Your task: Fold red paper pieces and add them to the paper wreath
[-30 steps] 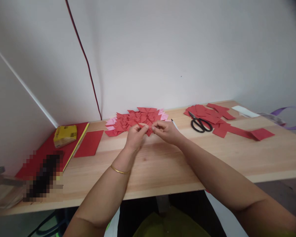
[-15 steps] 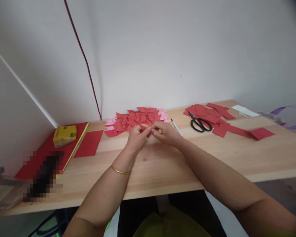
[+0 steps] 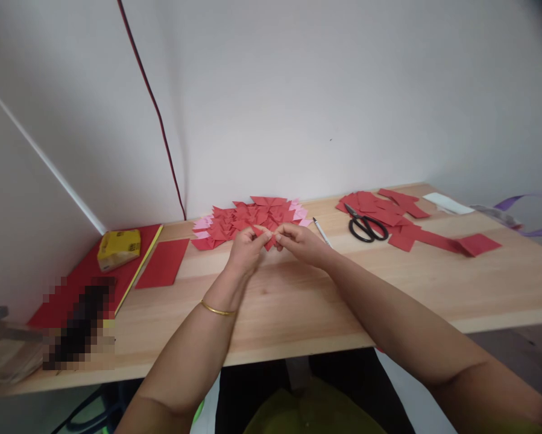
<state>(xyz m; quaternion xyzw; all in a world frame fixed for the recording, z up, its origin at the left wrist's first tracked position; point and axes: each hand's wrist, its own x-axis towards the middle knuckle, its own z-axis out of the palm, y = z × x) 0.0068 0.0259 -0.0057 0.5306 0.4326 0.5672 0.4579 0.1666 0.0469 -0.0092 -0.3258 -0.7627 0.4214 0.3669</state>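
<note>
Between my two hands is a small folded piece of red paper [image 3: 269, 242], pinched from both sides above the table. My left hand [image 3: 247, 248] grips its left side with thumb and fingers, and a gold bangle circles that wrist. On the other side, the fingertips of my right hand [image 3: 298, 242] are closed on the paper's right edge. Just behind the hands lies a pile of folded red and pink paper pieces [image 3: 261, 211], partly covered by my fingers. A white pen [image 3: 321, 231] rests right of my right hand.
Black-handled scissors [image 3: 368, 228] lie against flat red paper pieces [image 3: 379, 208] on the right, near a long red strip [image 3: 438, 240]. Leftward are a red sheet [image 3: 164, 263], a yellow packet [image 3: 119, 248] and a blurred-out dark object [image 3: 83, 322]. A wall [image 3: 298, 108] stands behind the table.
My hands have shifted slightly, and more of the red paper now shows between them, with its pointed lower end visible. The things on the table have stayed put.
</note>
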